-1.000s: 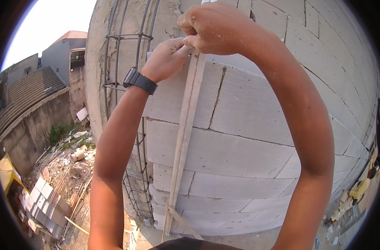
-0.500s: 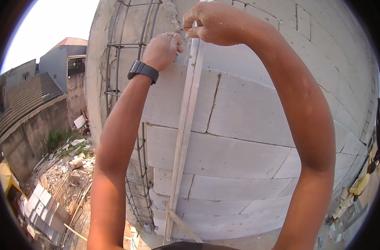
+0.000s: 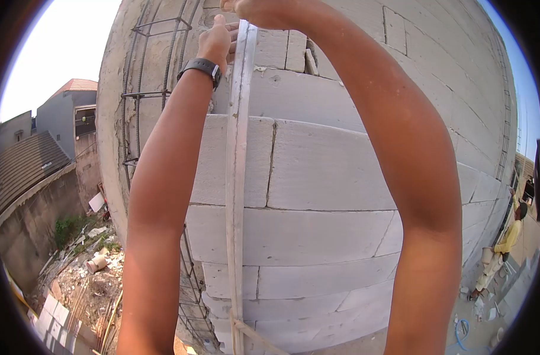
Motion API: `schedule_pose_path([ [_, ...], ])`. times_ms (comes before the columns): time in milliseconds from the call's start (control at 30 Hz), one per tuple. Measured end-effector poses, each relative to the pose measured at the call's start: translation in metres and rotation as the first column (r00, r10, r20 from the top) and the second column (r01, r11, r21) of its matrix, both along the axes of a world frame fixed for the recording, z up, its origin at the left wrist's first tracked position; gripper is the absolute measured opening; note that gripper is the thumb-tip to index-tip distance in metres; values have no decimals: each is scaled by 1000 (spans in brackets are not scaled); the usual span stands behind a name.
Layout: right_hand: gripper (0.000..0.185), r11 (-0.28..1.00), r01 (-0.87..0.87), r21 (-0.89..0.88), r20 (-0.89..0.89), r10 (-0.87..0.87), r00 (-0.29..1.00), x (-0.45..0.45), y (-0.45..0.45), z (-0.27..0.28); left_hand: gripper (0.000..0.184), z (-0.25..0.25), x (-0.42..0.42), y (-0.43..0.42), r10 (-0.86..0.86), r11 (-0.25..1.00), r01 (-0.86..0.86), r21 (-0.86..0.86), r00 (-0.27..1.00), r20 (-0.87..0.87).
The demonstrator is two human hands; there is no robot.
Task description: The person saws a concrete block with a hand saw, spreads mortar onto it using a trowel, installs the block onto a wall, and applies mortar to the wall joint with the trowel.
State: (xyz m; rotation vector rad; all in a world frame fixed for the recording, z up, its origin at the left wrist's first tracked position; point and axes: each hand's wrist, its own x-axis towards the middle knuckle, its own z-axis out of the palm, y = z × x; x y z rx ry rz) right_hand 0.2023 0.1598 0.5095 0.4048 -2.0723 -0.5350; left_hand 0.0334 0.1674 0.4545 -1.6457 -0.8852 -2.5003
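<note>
A long pale batten (image 3: 237, 171) stands nearly upright against the light block wall (image 3: 323, 163). My left hand (image 3: 215, 42), with a black watch on its wrist, is at the batten's left side near the top. Its thumb points up and its fingers reach out to the batten's edge. Just above the batten's visible top is my right hand (image 3: 259, 12), partly cut off by the frame's upper edge. Its fingers are bent together, and what they hold, if anything, cannot be made out.
Steel rebar (image 3: 166, 59) runs up the concrete column at left. A diagonal brace (image 3: 255, 336) meets the batten low down. Rubble (image 3: 104, 272) and stacked blocks (image 3: 52, 322) lie far below. At right, a person in yellow (image 3: 508, 239) stands near a blue hose (image 3: 461, 334).
The view has shifted, so the batten appears more upright and farther left. My left hand has opened from its curled pose beside the batten. My right hand has moved up and left in view.
</note>
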Motion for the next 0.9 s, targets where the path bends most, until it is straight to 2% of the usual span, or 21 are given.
schedule_pose_path([
  [33,19,998,26,56,-38,-24,999,-5,-3,-1,55,2,6,3,-152,987,153,-48,988,30],
  [67,19,984,89,155,-152,-65,986,-24,-1,4,55,5,-1,8,-226,972,226,-61,974,16],
  [100,24,905,425,1,-110,-422,900,-24,-23,-10,49,-3,18,-4,-150,987,149,-63,989,-10],
  [133,31,921,382,-70,-104,-388,916,-42,-18,-8,44,-3,9,1,-176,984,175,-18,982,-62],
  [167,30,893,440,-96,-67,-447,892,-29,-31,-21,40,6,5,21,-198,980,197,-26,975,-101],
  [200,26,911,381,-158,-76,-396,915,-33,-30,-27,37,15,2,41,-221,975,218,-35,965,-140],
  [233,27,904,387,-181,-67,-404,912,-38,-29,-31,30,21,36,40,58,989,-63,-130,997,-43],
  [267,28,909,375,-183,-91,-396,914,-49,-25,-33,24,25,64,23,362,907,-346,-240,932,23],
  [300,30,912,368,-183,-70,-385,920,-59,-21,-34,17,28,83,-1,648,725,-593,-351,760,55],
  [333,32,919,350,-179,-43,-363,931,-64,-18,-37,11,28,94,-22,871,456,-762,-459,489,52],
  [367,32,913,362,-188,-49,-377,925,-70,-14,-40,6,24,99,-31,988,133,-821,-555,151,14],
  [533,33,933,320,-164,-15,-327,945,-80,-7,-56,11,6,87,-26,991,126,-873,-471,128,27],
  [700,34,939,311,-147,-28,-318,948,-90,-4,-53,18,2,59,-18,975,221,-921,-320,212,63],
  [800,35,943,306,-131,-45,-314,948,-94,-2,-50,23,2,39,-14,931,365,-906,-214,350,105],
  [900,36,948,299,-110,-65,-307,949,-102,-5,-49,28,9,14,-10,807,583,-809,-75,567,163],
])
